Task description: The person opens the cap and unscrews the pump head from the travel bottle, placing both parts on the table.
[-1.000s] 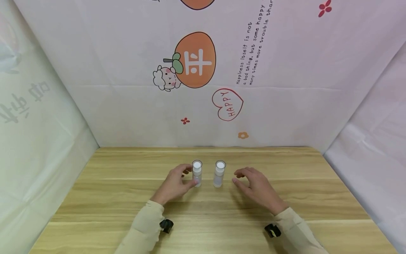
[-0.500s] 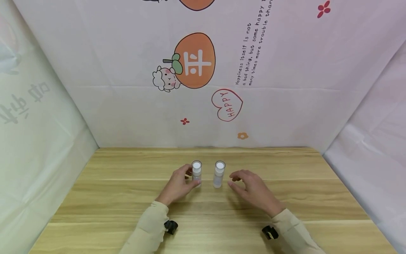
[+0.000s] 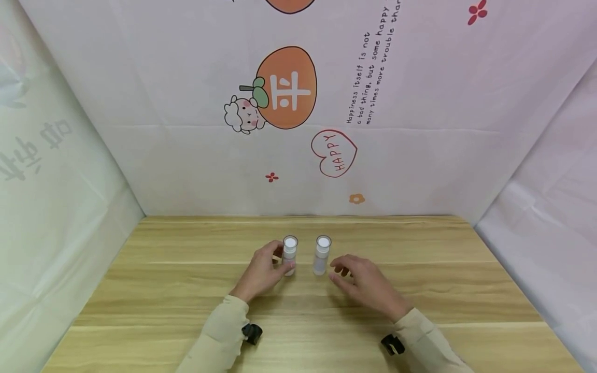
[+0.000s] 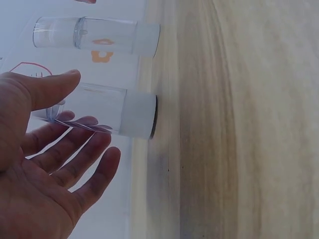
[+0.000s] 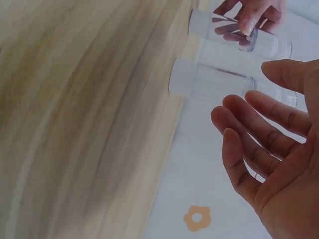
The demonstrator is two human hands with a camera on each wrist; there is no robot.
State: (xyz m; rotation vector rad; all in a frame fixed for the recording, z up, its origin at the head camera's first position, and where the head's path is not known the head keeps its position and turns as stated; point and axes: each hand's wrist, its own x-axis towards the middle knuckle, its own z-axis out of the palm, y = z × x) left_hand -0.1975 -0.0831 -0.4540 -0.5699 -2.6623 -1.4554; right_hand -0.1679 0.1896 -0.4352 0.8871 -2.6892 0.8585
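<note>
Two clear cylindrical containers with white bases stand upright side by side on the table. My left hand holds the left container, thumb in front and fingers curled behind; in the left wrist view some fingers show through the clear wall of this left container. My right hand hovers just right of the right container, its thumb and fingers bent and spread apart. In the right wrist view its fingertips overlap the upper part of the right container, with nothing gripped.
The wood-grain table runs back to a white printed cloth. More white cloth hangs along the left side and right side. A narrow gap separates the two containers.
My right hand has moved left, closer to the right container. The left hand has come slightly further round the left container, its thumb now across the front. Both containers stay in place.
</note>
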